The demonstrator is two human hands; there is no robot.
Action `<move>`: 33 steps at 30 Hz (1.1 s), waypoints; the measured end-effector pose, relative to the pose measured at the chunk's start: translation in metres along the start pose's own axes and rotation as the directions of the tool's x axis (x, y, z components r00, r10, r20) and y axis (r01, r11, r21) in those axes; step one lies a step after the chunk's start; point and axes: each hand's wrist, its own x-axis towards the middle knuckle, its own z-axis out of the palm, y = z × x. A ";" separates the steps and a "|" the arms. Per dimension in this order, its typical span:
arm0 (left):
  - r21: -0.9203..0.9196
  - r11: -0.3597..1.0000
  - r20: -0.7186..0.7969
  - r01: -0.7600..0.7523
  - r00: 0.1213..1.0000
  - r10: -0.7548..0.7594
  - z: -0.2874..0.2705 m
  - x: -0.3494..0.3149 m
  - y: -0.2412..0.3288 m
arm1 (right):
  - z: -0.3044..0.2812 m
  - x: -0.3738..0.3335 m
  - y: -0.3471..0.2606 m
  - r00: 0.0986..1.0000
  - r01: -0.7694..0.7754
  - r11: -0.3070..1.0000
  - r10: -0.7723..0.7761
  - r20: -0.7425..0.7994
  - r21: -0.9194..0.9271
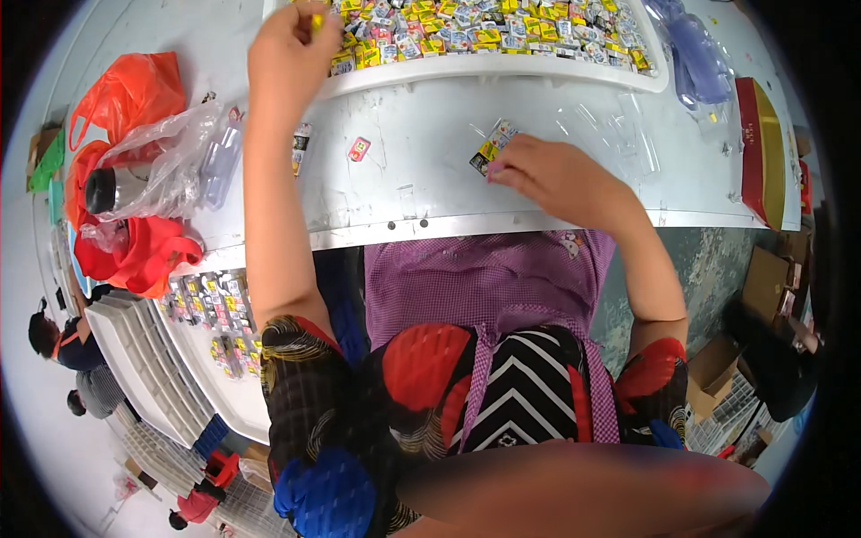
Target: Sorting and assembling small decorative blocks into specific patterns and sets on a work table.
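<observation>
My left hand (291, 63) reaches over the left end of a white tray (502, 67) heaped with small yellow, white and pink boxes (457, 31). Its fingers are closed on a small yellow box (317, 21), partly hidden by them. Close to the table's front edge, my right hand (556, 175) has its fingertips pinched on a small pink piece (495, 168), mostly covered. Just beyond those fingertips lies a short row of small boxes (496, 143), black, yellow and white. A single pink box (359, 149) rests between my arms, and another dark-and-yellow row (300, 148) sits beside my left forearm.
Clear plastic sleeves (632, 134) lie on the right, near a red and gold box (760, 152). At the left are red bags (134, 94) and a flask (121, 190) in clear plastic. Stacked white trays (143, 368) stand below left; other people (67, 336) are farther off.
</observation>
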 end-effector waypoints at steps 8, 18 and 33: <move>-0.573 0.813 0.116 0.101 0.992 -0.042 0.000 -0.106 0.025 | 0.004 0.035 -0.009 0.965 0.084 0.971 -0.024 0.261 -0.222; -0.649 0.586 0.484 0.486 0.857 -0.174 0.026 -0.154 0.013 | 0.007 0.047 -0.019 0.957 -0.002 0.947 0.094 0.274 -0.320; -0.326 0.944 0.234 -0.055 0.963 0.136 0.054 -0.179 0.033 | 0.033 0.020 -0.005 1.000 0.023 0.959 -0.023 0.004 -0.283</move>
